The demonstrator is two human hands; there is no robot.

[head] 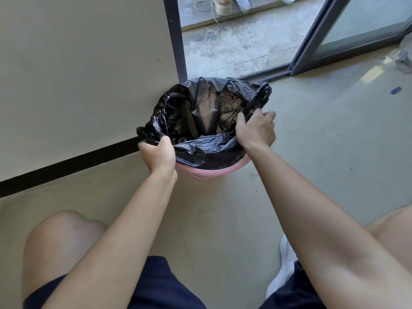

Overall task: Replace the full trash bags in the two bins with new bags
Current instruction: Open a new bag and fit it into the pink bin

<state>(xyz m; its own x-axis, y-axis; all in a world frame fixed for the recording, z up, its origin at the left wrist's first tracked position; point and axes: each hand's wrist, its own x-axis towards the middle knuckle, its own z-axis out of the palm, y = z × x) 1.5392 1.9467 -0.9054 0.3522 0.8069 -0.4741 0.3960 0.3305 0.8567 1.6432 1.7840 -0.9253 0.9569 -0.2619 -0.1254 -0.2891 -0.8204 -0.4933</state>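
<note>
A black trash bag (200, 112) lies open over a pink bin (200, 172), which stands on the floor against the wall by a door frame. Only the bin's near rim shows below the plastic. My left hand (159, 153) grips the bag's near-left edge. My right hand (256, 129) pinches the bag's right edge, thumb inside the opening. The bag's mouth is spread wide and its inside looks thin and see-through, with nothing clearly lying in it.
A beige wall (78, 85) with a black skirting strip (66, 163) runs on the left. A dark door frame (176, 41) and sliding door (334, 36) open onto a concrete area with shoes (223, 5). Crumpled clear plastic (403, 56) lies far right. My knees and a white shoe (283, 268) are below.
</note>
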